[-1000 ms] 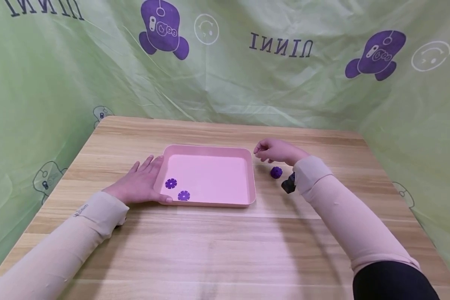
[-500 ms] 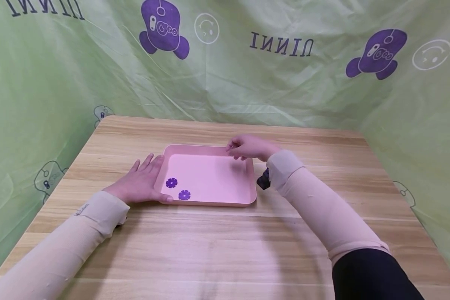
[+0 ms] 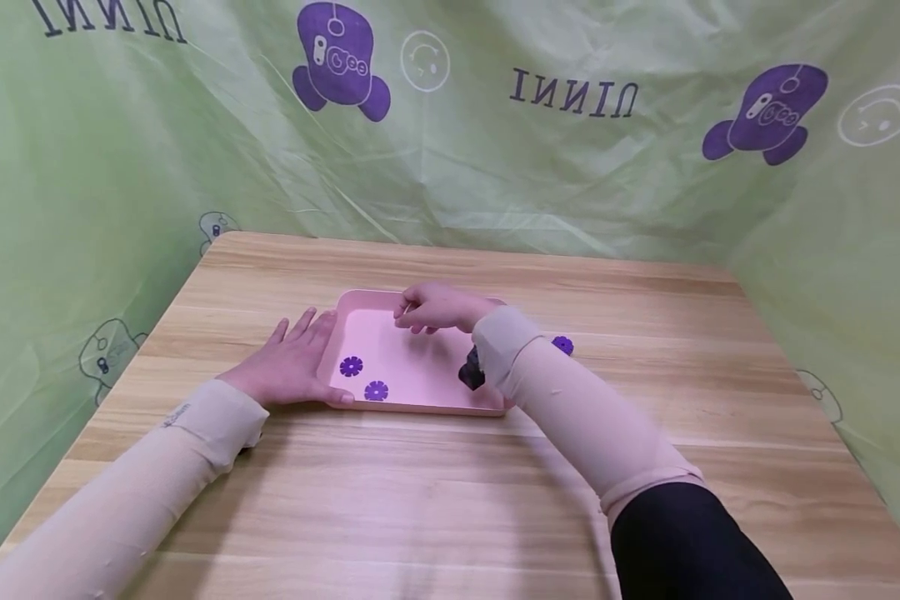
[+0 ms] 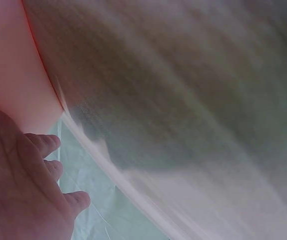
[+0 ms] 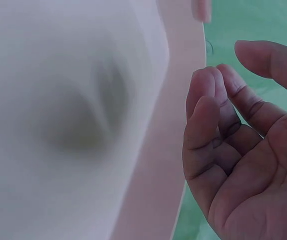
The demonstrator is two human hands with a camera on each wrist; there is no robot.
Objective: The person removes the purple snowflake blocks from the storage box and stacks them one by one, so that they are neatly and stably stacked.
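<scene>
The pink rectangular tray lies on the wooden table. My left hand rests with spread fingers against its left rim, the thumb along the front left corner; the left wrist view has the palm beside the tray wall. Two purple snowflake discs, one behind the other, lie flat in the tray's front left part. Above the tray is my right hand, its fingers loosely bent. In the right wrist view that hand has nothing between thumb and fingers.
More purple snowflake discs, perhaps stacked, sit on the table right of the tray, partly behind the right sleeve. A green printed curtain hangs behind the table and along both sides.
My right hand has moved left, from beside the purple discs right of the tray to over the tray's middle. The left hand stays at the rim. The head view has shifted slightly.
</scene>
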